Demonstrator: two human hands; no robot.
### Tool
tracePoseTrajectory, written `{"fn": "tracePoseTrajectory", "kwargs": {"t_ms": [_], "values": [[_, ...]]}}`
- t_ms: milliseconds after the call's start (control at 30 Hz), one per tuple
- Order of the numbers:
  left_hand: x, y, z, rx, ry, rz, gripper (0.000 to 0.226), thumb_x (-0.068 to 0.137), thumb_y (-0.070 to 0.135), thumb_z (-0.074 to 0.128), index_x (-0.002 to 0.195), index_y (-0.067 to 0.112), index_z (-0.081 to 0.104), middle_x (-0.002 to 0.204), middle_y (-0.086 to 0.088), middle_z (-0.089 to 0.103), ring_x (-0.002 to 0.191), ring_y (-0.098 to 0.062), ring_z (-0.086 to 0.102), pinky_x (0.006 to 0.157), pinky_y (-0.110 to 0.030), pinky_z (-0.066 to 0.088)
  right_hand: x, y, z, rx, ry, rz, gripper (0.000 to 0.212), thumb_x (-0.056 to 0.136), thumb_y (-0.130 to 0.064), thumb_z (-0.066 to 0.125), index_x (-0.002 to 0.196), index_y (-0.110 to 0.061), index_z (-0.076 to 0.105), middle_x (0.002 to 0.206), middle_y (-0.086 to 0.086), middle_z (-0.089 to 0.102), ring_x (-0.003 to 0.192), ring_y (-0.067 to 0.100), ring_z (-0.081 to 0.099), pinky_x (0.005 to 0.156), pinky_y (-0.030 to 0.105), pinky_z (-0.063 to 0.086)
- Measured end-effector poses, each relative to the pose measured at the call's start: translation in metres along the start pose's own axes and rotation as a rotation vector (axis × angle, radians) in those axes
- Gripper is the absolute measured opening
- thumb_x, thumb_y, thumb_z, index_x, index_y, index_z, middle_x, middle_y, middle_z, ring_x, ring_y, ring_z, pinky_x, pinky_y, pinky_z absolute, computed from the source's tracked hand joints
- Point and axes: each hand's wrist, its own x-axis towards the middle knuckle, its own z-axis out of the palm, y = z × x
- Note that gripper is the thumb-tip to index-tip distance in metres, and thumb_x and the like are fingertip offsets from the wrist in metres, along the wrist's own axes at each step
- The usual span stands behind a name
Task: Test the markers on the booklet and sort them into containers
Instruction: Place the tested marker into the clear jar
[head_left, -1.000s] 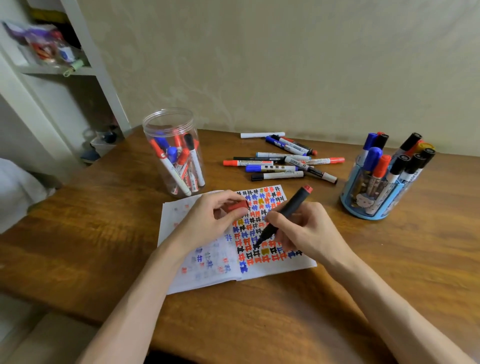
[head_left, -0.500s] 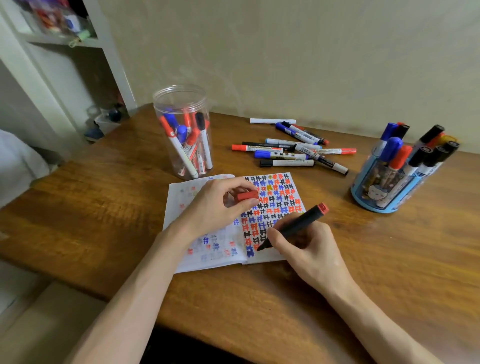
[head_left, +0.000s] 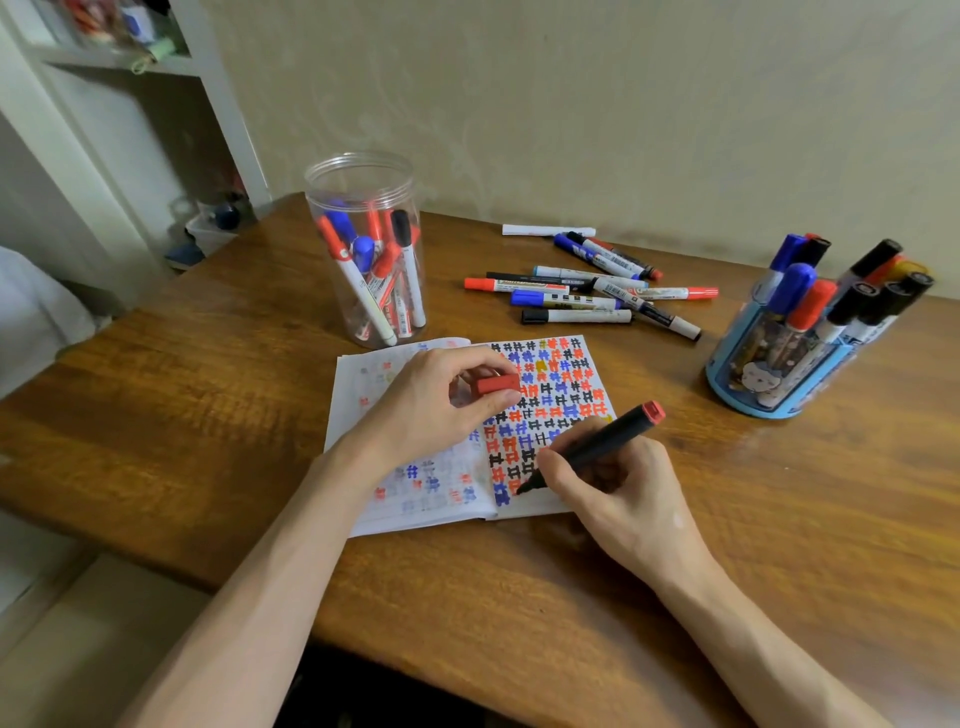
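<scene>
I see the open booklet (head_left: 374, 364) lying flat on the wooden table (head_left: 156, 415), near its front edge. The right page is packed with small hash-shaped marks in red, blue and black, with a few in yellow. The left page carries fainter marks.

Right hand (head_left: 618, 493): fingers curled round a black marker (head_left: 597, 449) in a writing grip. The tip touches the lower part of the right page, close to the spine. The marker's red butt end tilts up and to the right.

Left hand (head_left: 431, 405): rests on the booklet across the fold. Thumb and forefinger pinch a red cap (head_left: 497, 384); the other fingers are curled in beneath.

A clear jar (head_left: 332, 208) stands just behind the booklet's left page, with red-, blue- and black-capped markers leaning inside it. A blue holder (head_left: 769, 405) stands to the right, well apart from the booklet, and is full of tilted markers with blue, red, black and yellow caps.

Loose markers (head_left: 587, 291) lie in a heap between jar and holder, toward the wall. One white one lies apart from the heap, nearer the wall.

A white shelf unit (head_left: 223, 104) stands past the table's far left corner; its contents are too blurred to tell.
</scene>
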Motion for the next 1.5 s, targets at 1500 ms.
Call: {"fn": "tracePoseTrajectory", "kwargs": {"t_ms": [1500], "values": [[0.001,0.006,-0.004,-0.098,0.004,-0.03,0.023,0.092,0.029,0.074,0.113,0.039,0.069,0.108,0.021,0.071,0.101,-0.007,0.067,0.078,-0.043,0.059,0.025,-0.023,-0.023,0.258,0.276,0.149,0.007,0.093,-0.03,0.075,0.096,-0.024,0.073,0.087,-0.008,0.077,0.081,0.002,0.072,0.068,0.021,0.055]]}}
